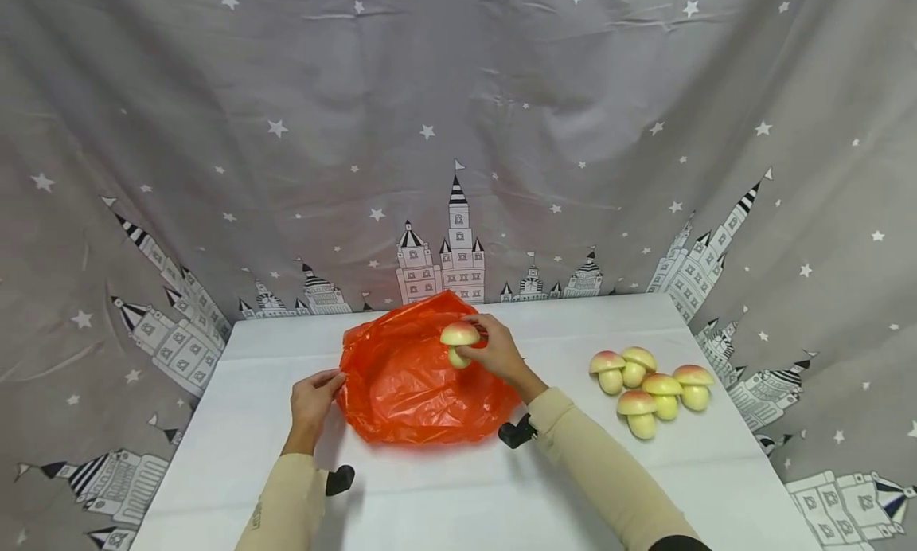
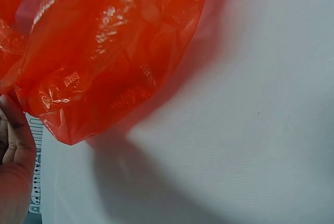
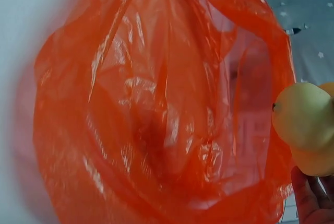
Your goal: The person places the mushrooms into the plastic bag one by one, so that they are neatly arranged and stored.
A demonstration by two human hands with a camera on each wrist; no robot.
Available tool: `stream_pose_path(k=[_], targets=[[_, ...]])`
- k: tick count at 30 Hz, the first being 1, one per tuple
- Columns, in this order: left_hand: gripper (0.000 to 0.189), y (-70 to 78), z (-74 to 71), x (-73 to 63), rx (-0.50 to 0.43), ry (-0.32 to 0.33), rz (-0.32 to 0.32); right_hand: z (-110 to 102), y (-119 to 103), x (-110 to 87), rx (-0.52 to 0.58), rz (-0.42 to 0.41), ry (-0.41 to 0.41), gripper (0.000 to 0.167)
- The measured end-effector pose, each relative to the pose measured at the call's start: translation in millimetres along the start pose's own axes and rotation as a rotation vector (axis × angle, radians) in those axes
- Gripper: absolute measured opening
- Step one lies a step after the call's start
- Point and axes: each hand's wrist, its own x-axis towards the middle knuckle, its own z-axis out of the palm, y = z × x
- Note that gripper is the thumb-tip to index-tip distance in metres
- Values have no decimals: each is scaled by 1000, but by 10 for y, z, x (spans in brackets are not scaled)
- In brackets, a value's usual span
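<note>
The right hand's (image 1: 496,352) fingers pinch one mushroom (image 1: 459,334) by the open mouth of one red bag (image 1: 415,404). To their left, the left hand's (image 1: 314,397) fingers hold the bag's edge. Five other mushrooms (image 1: 662,385) lie on the tabletop (image 1: 437,499), right of the right fingers.

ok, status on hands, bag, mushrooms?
Left hand pinching edge of red bag. Right hand holding mushroom near it. Five more mushrooms on table. Nothing visibly in the way.
</note>
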Motion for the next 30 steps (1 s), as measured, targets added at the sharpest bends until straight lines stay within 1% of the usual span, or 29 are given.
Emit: stream_pose_path(k=[1,2,4,5,8,12,15,17,18,19,20,21,22,24,25,26,29,30], targets=[[37,-7,10,-8,-6,2,-1,14,-12,10,-2,-3,-12,51],[36,-12,16,-13,-6,16,-14,30,-21,21,-4,-8,-25,51],[36,-22,25,-23,-12,43,-21,63,-41,43,-9,-12,-51,51],[37,-24,27,-27,-11,47,-18,82,-47,53,-11,-9,-59,51],[37,-26,40,-23,-1,45,-21,146,-31,82,-31,11,-60,51],[36,-44,56,20,17,20,5,241,-10,110,-47,31,-61,51],[35,-142,86,123,10,30,-9,306,-2,127,-42,37,-69,51],[38,-304,88,289,9,25,4,351,3,141,-44,37,-74,51],[39,-335,86,319,1,18,6,368,1,145,-45,42,-76,51],[38,-361,94,345,-1,37,2,386,3,155,-46,42,-76,51],[40,-364,87,351,4,30,12,402,0,163,-44,45,-77,51],[40,-356,82,343,0,34,15,419,5,173,-51,43,-76,51],[42,-332,69,324,6,20,16,435,5,180,-52,48,-76,51],[42,-191,58,179,4,28,-5,468,8,197,-59,56,-73,51],[41,-156,59,144,11,33,-9,486,7,204,-55,61,-71,51],[42,-117,52,107,15,16,-12,506,8,209,-57,70,-70,51],[39,-38,53,30,23,14,-19,575,20,225,-56,96,-69,51],[38,-21,53,14,26,10,-9,599,21,227,-52,109,-68,51]])
